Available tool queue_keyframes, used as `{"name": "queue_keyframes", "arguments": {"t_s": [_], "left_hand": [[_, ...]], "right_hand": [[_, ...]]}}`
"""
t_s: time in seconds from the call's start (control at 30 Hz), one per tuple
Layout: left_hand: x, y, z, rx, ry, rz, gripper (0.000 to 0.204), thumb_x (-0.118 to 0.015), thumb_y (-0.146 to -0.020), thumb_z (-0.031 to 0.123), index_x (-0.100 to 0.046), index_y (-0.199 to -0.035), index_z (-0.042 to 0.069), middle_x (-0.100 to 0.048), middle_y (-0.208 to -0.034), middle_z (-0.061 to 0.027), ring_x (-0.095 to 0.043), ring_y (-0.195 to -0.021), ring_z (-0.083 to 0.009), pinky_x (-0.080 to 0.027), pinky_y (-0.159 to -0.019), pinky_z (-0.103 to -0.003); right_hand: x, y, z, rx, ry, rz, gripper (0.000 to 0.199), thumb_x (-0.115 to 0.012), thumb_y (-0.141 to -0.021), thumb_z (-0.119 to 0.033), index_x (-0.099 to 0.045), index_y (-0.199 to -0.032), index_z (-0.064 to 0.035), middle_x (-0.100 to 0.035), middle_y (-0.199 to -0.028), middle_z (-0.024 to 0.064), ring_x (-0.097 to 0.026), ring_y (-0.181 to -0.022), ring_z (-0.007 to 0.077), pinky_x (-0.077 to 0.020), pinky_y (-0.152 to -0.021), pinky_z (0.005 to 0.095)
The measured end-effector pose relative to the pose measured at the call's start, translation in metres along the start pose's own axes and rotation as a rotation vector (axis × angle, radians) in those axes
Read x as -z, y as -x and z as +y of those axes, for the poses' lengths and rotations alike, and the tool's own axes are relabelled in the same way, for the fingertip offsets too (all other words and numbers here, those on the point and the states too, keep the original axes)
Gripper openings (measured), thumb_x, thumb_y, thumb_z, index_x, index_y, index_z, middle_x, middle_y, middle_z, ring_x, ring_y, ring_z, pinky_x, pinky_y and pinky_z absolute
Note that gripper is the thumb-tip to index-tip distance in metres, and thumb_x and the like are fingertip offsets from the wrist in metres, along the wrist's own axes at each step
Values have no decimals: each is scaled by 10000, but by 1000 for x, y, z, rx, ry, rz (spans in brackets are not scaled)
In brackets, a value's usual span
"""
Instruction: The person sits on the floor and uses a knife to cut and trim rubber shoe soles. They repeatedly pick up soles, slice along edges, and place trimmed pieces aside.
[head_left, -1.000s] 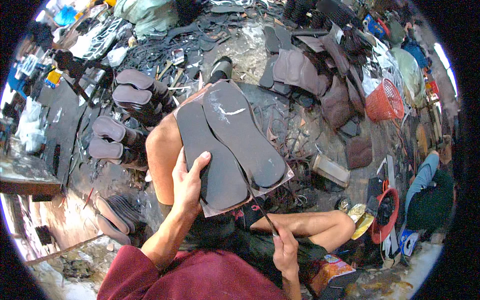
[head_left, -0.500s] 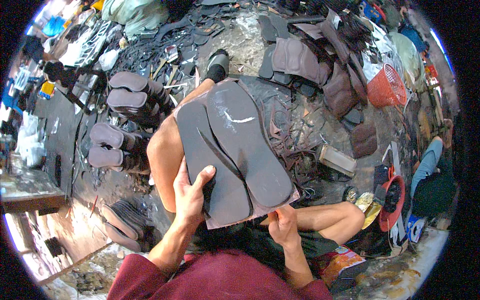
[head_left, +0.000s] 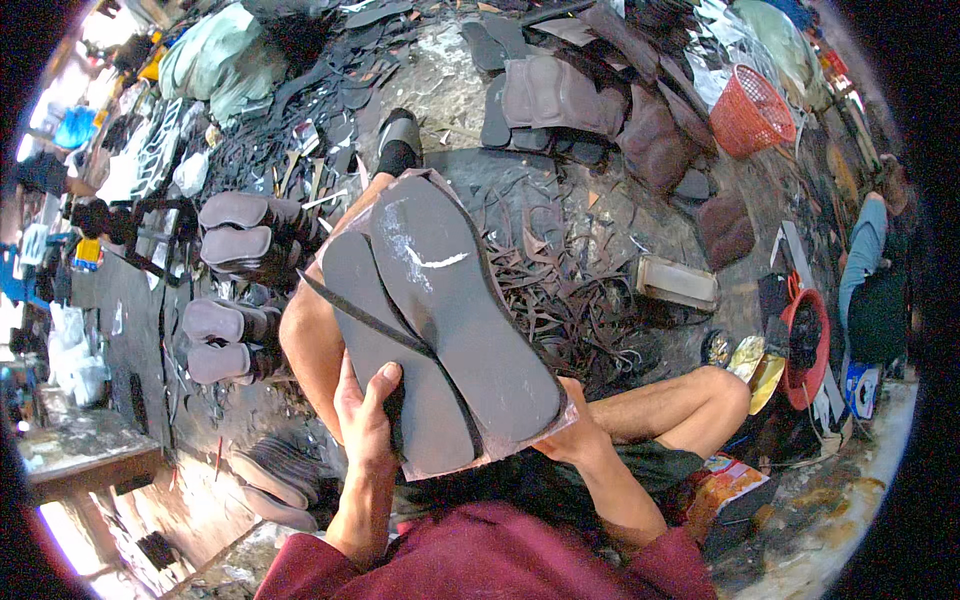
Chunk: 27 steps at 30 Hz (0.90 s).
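Across my lap lies a brown sheet [head_left: 545, 432] with a pair of flat dark-grey shoe soles [head_left: 480, 320] on it. The right-hand sole has a white smear near its far end. Between the soles a thin dark strip [head_left: 375, 315] stands up, its free end sticking out past the left edge. My left hand [head_left: 365, 410] grips the near left edge, thumb on top and fingers underneath. At the near right corner my right hand [head_left: 575, 425] is closed against the sheet; its fingertips are hidden beneath it.
Stacks of cut soles [head_left: 240, 245] stand left of my bent leg, with more soles [head_left: 275, 480] nearer. Dark offcut strips [head_left: 560, 290] litter the floor ahead. Brown sheets [head_left: 560, 95], a red basket [head_left: 752, 112], a metal tin [head_left: 677, 283] and a red basin [head_left: 805, 340] lie rightward.
The strip between the soles has lifted and swung out leftward. My right hand has moved from the sheet's near edge up to its right corner. The view has shifted too.
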<state>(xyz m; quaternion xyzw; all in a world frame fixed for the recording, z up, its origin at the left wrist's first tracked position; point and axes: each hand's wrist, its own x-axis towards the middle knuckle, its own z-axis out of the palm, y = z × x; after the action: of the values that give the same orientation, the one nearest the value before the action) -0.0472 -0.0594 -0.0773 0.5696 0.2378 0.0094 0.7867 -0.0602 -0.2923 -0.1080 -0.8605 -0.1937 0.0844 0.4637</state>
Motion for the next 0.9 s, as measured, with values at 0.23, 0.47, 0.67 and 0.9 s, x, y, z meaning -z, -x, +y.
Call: {"name": "queue_keyframes", "arguments": {"t_s": [0.23,0.47,0.67,0.9], "left_hand": [[-8,6,4,48,16,-25,648,-719,-820,150,-450,-1389,-4,-620,-1197,-108,-605,-1061,-206,-476,-950,-326],[-6,17,3,51,-25,-53,664,-725,-809,154,-453,-1399,16,-602,-1226,-84,-583,-1095,-193,-459,-976,-331],[-15,18,4,61,134,-59,574,-723,-837,88,-466,-1348,38,-632,-1153,-78,-603,-1061,-181,-471,-960,-338],[-23,14,35,32,139,-125,534,-757,-842,254,-525,-1270,33,-650,-1103,-74,-628,-1012,-181,-507,-888,-336]], "right_hand": [[-33,-16,8,-405,-942,139,488,-619,-918,-350,-545,-1307,-66,-658,-1162,147,-661,-965,309,-536,-817,391],[-55,-156,-3,-27,-345,302,556,-562,-973,-362,-443,-1421,-55,-629,-1194,102,-627,-987,206,-504,-844,326],[-6,-108,-30,-261,-1021,146,705,-654,-943,-279,-314,-1511,-36,-582,-1190,73,-578,-984,138,-471,-853,276],[-6,12,-51,-130,-765,116,773,-784,-801,-81,-378,-1454,0,-633,-1135,84,-574,-1050,156,-444,-948,308]]}}
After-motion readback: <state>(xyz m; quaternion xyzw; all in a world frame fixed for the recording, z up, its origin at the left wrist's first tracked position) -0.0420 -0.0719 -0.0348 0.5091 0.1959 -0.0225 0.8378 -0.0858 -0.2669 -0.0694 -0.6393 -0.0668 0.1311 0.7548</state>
